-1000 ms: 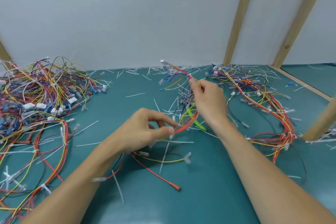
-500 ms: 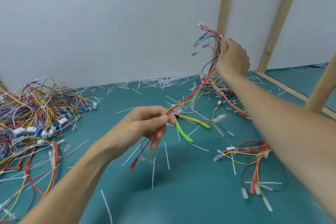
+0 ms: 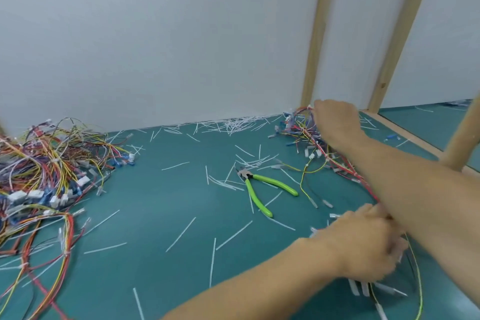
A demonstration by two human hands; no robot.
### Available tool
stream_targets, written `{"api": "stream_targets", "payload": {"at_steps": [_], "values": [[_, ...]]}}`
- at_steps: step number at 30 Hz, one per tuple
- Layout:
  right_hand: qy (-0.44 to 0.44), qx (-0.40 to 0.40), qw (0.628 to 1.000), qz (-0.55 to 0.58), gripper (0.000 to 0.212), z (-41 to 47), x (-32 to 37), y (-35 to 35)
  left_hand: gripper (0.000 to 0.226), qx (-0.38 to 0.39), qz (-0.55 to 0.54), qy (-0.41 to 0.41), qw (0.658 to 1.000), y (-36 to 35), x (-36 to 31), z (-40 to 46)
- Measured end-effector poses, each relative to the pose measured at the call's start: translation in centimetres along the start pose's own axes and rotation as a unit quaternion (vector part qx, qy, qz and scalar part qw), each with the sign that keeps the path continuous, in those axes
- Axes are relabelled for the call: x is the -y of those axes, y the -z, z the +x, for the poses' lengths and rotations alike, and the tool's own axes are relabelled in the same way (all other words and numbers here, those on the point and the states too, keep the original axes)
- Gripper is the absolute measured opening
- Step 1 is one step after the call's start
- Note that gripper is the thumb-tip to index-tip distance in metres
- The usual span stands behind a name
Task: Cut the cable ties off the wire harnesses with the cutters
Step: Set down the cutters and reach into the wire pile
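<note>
Nearest, low right: left hand (image 3: 363,247), fingers curled around the near end of a wire harness (image 3: 348,171), partly hidden under the right forearm. White connector ends splayed on the green mat (image 3: 155,215) just below that hand. Mid-table: green-handled cutters (image 3: 259,187) lying loose, handles spread, touched by neither hand. White cut cable ties (image 3: 231,235) scattered all about. Left side: large heap of harnesses (image 3: 49,161). Farther right: right hand (image 3: 335,119) clutching the harness's far end over a smaller tangle. Behind: white wall (image 3: 155,34), wooden posts (image 3: 317,34).
</note>
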State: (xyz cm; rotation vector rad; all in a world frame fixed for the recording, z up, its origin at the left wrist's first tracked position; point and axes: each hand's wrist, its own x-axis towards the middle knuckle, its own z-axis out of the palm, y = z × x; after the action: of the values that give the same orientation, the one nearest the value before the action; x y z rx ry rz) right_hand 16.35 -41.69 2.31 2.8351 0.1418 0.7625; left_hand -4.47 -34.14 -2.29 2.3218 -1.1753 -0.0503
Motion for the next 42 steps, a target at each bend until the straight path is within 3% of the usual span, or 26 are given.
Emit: {"api": "stream_targets", "payload": {"at_steps": [2, 5, 8, 12, 16, 19, 23, 26, 30, 34, 38, 40, 42], "values": [[0.009, 0.041, 0.999, -0.019, 0.016, -1.4, 0.6, -1.2, 0.025, -0.038, -0.055, -0.023, 0.997, 0.6, 1.1, -1.2], [0.028, 0.073, 0.997, -0.021, 0.022, -2.7, 1.8, -2.5, 0.040, -0.058, -0.034, 0.002, 0.998, 3.2, 3.7, -5.0], [0.021, 0.105, 0.994, -0.015, 0.030, -3.7, 3.6, -3.1, 0.034, -0.140, -0.037, 0.110, 0.983, 6.6, 7.3, -9.6], [-0.020, 0.168, 0.986, -0.002, 0.035, -2.9, 5.7, -2.2, 0.028, -0.239, -0.007, 0.263, 0.935, 10.5, 11.2, -15.5], [-0.038, 0.110, 0.993, 0.016, 0.046, -2.1, 7.3, 0.2, 0.025, -0.253, 0.030, 0.361, 0.897, 12.3, 13.5, -21.3], [0.012, 0.029, 0.987, 0.160, 0.044, -3.4, 10.6, 2.3, 0.024, -0.263, 0.055, 0.408, 0.872, 12.3, 14.6, -24.1], [0.026, 0.052, 0.921, 0.385, 0.026, -8.0, 17.6, 5.4, 0.023, -0.334, -0.031, 0.436, 0.835, 11.2, 16.1, -25.5], [0.051, 0.088, 0.893, 0.439, 0.016, -11.2, 23.0, 6.6, 0.023, -0.373, -0.122, 0.448, 0.803, 11.0, 16.3, -25.7], [0.076, 0.134, 0.883, 0.443, 0.014, -14.2, 27.6, 6.0, 0.021, -0.355, -0.129, 0.453, 0.808, 12.7, 16.2, -26.4], [0.068, 0.067, 0.873, 0.477, 0.008, -15.3, 28.4, 5.5, 0.018, -0.324, -0.007, 0.451, 0.832, 16.0, 15.6, -28.9], [0.073, 0.039, 0.867, 0.492, 0.008, -15.3, 27.9, 5.1, 0.014, -0.388, 0.039, 0.446, 0.806, 20.9, 14.5, -32.3], [0.071, 0.038, 0.865, 0.494, 0.008, -15.2, 28.1, 5.1, 0.022, -0.336, 0.086, 0.487, 0.801, 23.1, 14.2, -34.1], [0.072, 0.042, 0.866, 0.494, 0.010, -14.9, 28.3, 5.2, 0.040, -0.202, 0.139, 0.562, 0.790, 23.8, 14.4, -35.6]]}}
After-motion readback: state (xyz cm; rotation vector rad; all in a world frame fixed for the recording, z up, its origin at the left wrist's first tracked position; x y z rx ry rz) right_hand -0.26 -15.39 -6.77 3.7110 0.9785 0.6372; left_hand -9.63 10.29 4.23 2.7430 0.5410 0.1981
